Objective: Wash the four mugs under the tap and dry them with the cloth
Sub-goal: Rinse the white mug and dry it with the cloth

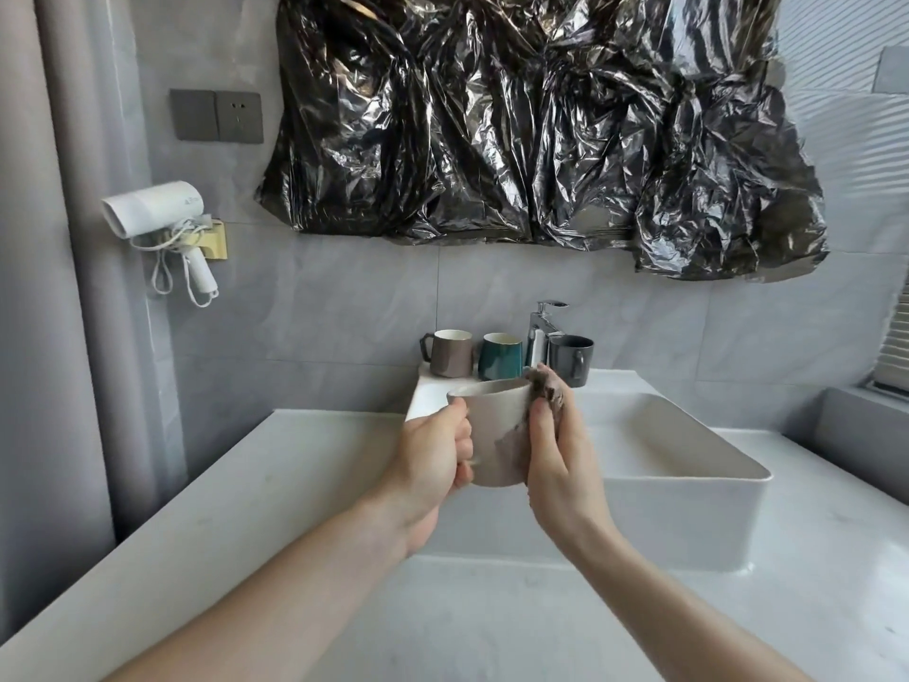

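Left hand [433, 450] grips the pale mug [494, 430] by what looks like its handle, held above the sink's [688, 479] near edge, while the right hand [556, 445] pinches the cloth [543, 386] over its rim, three mugs [499, 355] waiting beside the tap [541, 332].

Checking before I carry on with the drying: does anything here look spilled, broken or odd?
No spill or damage shows. The one oddity is crumpled black plastic sheeting covering the wall above the tap. The three mugs behind the basin stand upright, and the white mug looks intact.
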